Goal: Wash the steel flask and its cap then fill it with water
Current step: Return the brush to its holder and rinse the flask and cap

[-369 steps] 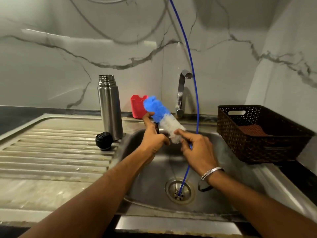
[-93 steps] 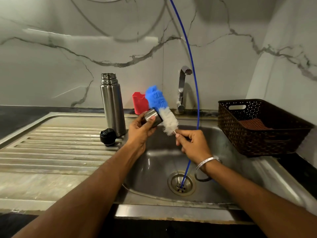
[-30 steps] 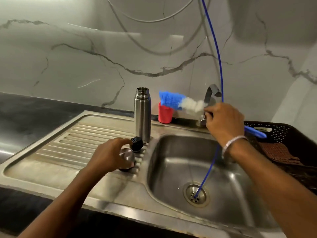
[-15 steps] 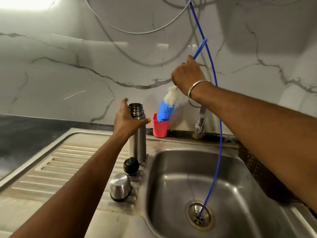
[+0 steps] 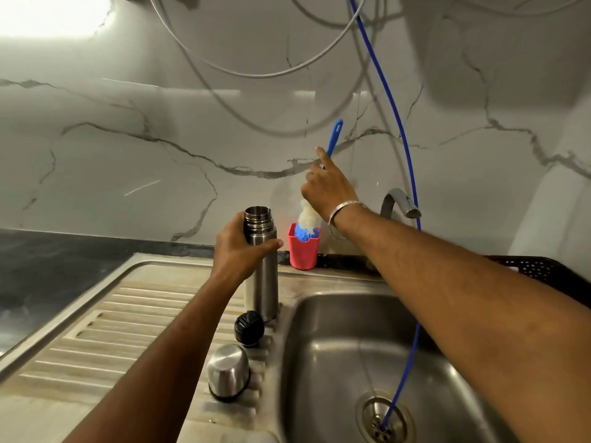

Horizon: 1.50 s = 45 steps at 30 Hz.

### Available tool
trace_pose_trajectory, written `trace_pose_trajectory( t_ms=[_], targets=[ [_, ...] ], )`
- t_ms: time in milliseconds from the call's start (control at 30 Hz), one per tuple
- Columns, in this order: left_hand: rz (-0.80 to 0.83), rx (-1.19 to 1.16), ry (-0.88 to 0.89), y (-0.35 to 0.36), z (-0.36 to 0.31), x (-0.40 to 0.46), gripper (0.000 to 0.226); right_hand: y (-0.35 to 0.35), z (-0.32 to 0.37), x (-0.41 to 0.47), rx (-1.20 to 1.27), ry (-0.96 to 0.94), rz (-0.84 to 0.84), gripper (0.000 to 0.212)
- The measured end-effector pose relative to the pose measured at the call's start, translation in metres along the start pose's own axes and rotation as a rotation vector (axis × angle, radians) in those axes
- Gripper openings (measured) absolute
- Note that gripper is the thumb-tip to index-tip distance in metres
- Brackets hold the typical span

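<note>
The right hand (image 5: 326, 190) hides the bottle brush's (image 5: 308, 217) mid-handle; its blue tip sits sunk in the red cup (image 5: 303, 251).

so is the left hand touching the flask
Touching: the head view shows the left hand wrapped round the upright flask just below its open neck.

A ribbed steel surface (image 5: 105, 318) beside the sink basin (image 5: 345, 353) carries the upright flask (image 5: 263, 282). Near its base lie a black stopper (image 5: 249, 328) and an upturned steel cap (image 5: 228, 372). A red cup (image 5: 303, 251) stands behind.
</note>
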<state>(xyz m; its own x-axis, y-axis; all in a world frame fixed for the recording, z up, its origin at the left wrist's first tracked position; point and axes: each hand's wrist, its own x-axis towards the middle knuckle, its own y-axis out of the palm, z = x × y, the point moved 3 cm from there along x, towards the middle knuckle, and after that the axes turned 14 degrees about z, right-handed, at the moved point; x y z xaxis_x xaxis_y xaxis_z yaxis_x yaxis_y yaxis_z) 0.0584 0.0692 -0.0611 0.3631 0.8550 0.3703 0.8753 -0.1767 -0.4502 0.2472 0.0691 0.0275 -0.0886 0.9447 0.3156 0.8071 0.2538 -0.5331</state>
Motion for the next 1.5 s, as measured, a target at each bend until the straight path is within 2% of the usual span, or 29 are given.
trace_pose_trajectory(
  t_ms=[67, 167, 233, 333, 400, 467, 533, 633, 767, 967, 1067, 1167, 1233, 1333, 1400, 1500],
  targets=[
    [0.001, 0.004, -0.003, 0.000, -0.002, 0.000, 0.063, 0.004, 0.002, -0.010, 0.099, -0.011, -0.157, 0.011],
    [0.004, -0.006, -0.010, 0.001, -0.002, 0.000, 0.062, 0.020, 0.011, -0.045, 0.516, 0.018, -0.344, 0.018],
    [0.010, -0.020, -0.018, 0.001, -0.002, -0.001, 0.061, 0.042, 0.021, -0.079, 0.934, 0.182, -0.276, 0.017],
    [0.020, -0.031, -0.028, 0.000, 0.000, -0.002, 0.061, 0.098, 0.036, -0.130, 1.381, 0.595, -0.117, 0.015],
    [0.029, -0.035, -0.027, 0.001, 0.000, -0.002, 0.061, 0.129, 0.030, -0.159, 1.491, 0.888, -0.078, 0.025],
    [0.032, -0.030, -0.028, 0.001, -0.001, -0.002, 0.061, 0.149, 0.021, -0.168, 1.506, 1.015, 0.001, 0.036],
    [0.033, -0.023, -0.031, 0.001, -0.002, -0.002, 0.060, 0.159, 0.016, -0.162, 1.530, 0.958, 0.099, 0.040],
    [0.036, -0.022, -0.043, -0.001, 0.000, -0.002, 0.060, 0.170, 0.021, -0.149, 1.538, 0.859, 0.181, 0.018],
    [0.043, -0.030, -0.043, -0.001, -0.003, -0.004, 0.057, 0.171, 0.025, -0.140, 1.323, 0.870, 0.195, 0.012],
    [0.065, -0.028, -0.040, -0.001, -0.009, -0.007, 0.057, 0.168, 0.030, -0.138, 1.301, 0.791, 0.170, 0.012],
    [0.071, -0.031, -0.044, -0.002, -0.011, -0.009, 0.056, 0.170, 0.031, -0.146, 1.430, 0.743, 0.160, 0.012],
    [0.078, -0.036, -0.048, 0.000, -0.011, -0.010, 0.058, 0.171, 0.040, -0.168, 1.602, 0.700, 0.175, 0.030],
    [0.080, -0.038, -0.053, 0.000, -0.012, -0.010, 0.059, 0.171, 0.050, -0.185, 1.965, 0.759, 0.182, 0.033],
    [0.085, -0.055, -0.068, 0.001, -0.016, -0.009, 0.062, 0.161, 0.061, -0.206, 2.451, 0.882, 0.336, 0.021],
    [0.074, -0.073, -0.042, 0.005, -0.025, -0.011, 0.072, 0.153, 0.063, -0.213, 2.554, 0.834, 0.415, 0.022],
    [0.012, -0.039, 0.096, 0.020, -0.053, -0.017, 0.082, 0.144, 0.061, -0.222, 2.559, 0.794, 0.417, 0.022]
  ],
)
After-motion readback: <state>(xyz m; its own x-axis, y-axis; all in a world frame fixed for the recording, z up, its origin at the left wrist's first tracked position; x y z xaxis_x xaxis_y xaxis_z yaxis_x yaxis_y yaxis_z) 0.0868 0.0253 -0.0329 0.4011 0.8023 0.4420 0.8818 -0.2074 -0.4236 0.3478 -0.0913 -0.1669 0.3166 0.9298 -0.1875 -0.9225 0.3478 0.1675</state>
